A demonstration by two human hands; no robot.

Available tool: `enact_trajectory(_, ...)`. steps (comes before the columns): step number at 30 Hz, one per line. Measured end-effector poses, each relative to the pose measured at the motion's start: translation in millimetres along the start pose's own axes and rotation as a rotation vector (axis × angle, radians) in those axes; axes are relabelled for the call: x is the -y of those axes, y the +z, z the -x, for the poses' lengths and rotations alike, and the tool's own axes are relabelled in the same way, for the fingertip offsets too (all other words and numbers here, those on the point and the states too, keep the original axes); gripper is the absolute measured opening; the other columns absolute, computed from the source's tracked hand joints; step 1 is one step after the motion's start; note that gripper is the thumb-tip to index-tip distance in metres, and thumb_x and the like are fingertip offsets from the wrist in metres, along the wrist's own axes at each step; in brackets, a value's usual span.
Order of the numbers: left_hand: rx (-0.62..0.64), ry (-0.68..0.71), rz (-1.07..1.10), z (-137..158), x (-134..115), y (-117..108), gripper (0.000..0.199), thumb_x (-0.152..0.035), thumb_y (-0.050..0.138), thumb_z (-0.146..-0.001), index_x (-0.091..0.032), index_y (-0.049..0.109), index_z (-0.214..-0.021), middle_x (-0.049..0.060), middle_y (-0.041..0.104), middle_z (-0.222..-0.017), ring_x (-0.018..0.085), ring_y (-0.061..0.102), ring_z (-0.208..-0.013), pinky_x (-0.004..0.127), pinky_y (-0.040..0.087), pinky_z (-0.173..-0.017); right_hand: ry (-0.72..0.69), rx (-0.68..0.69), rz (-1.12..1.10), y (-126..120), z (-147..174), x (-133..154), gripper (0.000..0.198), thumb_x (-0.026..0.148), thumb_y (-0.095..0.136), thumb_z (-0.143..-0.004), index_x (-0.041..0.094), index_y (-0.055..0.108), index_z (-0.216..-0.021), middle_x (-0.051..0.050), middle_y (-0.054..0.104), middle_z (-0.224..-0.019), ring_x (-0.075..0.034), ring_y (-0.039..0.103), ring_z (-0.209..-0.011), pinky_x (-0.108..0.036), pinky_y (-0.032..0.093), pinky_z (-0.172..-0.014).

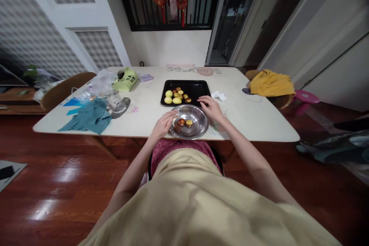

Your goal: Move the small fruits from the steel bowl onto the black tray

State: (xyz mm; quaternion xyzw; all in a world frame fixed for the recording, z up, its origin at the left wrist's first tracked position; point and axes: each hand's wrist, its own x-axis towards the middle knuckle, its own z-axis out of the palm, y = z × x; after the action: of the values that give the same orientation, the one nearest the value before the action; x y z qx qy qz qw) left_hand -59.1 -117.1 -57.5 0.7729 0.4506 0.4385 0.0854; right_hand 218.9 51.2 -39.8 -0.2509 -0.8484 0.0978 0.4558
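A shiny metal bowl (198,127) sits at the near edge of the white table (253,119) and holds two small reddish-yellow fruits (185,122). My left hand (165,123) rests against the bowl's left rim with fingers slightly curled, holding nothing that I can see. My right hand (211,107) lies flat on the table by the bowl's far right rim, fingers spread toward a black tray (198,86). Several yellow-green and reddish fruits (175,96) lie in the tray's near left part.
A crumpled white tissue (218,95) lies right of the tray. Teal cloth (90,117), plastic bags and a green pouch (125,78) crowd the table's left side. A yellow cloth (271,83) covers a chair at the right; a pink stool (306,97) stands beyond it.
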Motion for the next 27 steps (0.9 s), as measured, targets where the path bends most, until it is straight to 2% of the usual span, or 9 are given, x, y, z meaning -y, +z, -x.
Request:
enact_trajectory(6,-0.005,0.012,-0.006,0,-1,0,0.050,-0.039,0.029,-0.113,-0.020,0.071,-0.130,0.014,0.066,-0.146,0.025,0.058,-0.143,0.054,0.045,-0.124,-0.080,0.269,0.115,27,-39,-28,0.033,0.019,0.051,-0.103,0.024,0.076,-0.124,-0.009,0.072,-0.128,-0.024,0.071,-0.115,-0.039,0.062,-0.094)
enact_trajectory(13,-0.002,0.011,0.004,0,-1,0,0.049,-0.039,0.029,-0.113,-0.020,0.070,-0.132,0.014,0.065,-0.149,0.024,0.057,-0.145,0.053,0.045,-0.125,-0.149,0.447,0.235,53,-58,-43,0.033,0.015,0.055,-0.101,0.026,0.077,-0.125,-0.007,0.072,-0.131,-0.022,0.069,-0.118,-0.034,0.061,-0.093)
enact_trajectory(22,-0.028,0.058,0.019,1,0,0,0.048,-0.037,0.030,-0.114,-0.019,0.071,-0.130,0.014,0.065,-0.148,0.025,0.057,-0.145,0.053,0.046,-0.124,-0.050,0.628,0.285,45,-73,-47,0.038,0.017,0.071,-0.093,0.028,0.075,-0.129,-0.006,0.069,-0.132,-0.025,0.066,-0.121,-0.030,0.056,-0.090)
enact_trajectory(27,-0.033,0.071,0.012,1,3,1,0.047,-0.036,0.030,-0.114,-0.019,0.072,-0.130,0.013,0.066,-0.147,0.025,0.058,-0.143,0.053,0.047,-0.123,0.044,0.628,0.215,41,-71,-50,0.035,0.018,0.069,-0.092,0.024,0.077,-0.125,-0.009,0.071,-0.131,-0.027,0.068,-0.117,-0.032,0.054,-0.092)
